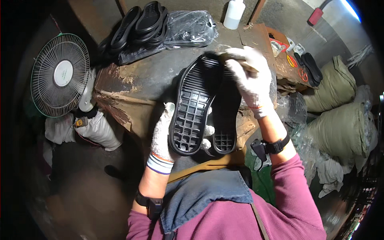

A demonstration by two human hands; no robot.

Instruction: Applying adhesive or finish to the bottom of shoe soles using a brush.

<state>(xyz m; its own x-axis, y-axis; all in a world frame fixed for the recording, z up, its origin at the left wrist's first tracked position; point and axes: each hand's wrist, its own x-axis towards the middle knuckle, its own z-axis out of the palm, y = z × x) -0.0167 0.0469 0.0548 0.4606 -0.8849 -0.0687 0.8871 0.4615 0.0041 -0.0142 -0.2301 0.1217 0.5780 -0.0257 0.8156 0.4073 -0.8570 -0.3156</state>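
My left hand (163, 134), in a white knit glove, grips a black shoe sole (190, 114) from its left side near the heel. The hollow side of this sole, with its grid of ribs, faces up. A second black sole (225, 116) lies close along its right, and my gloved fingertips show between the two. Over the toe ends, my right hand (250, 74), also gloved, is closed with its fingers bent. Something pale may be pinched there, but motion blur hides what it is.
At the back of the worn workbench (148, 80) are stacked black soles (148, 24), a clear plastic bag (190, 30) and a white bottle (234, 15). A fan (62, 74) stands left. Scissors (291, 61) lie on the right; green sacks (340, 128) stand beyond.
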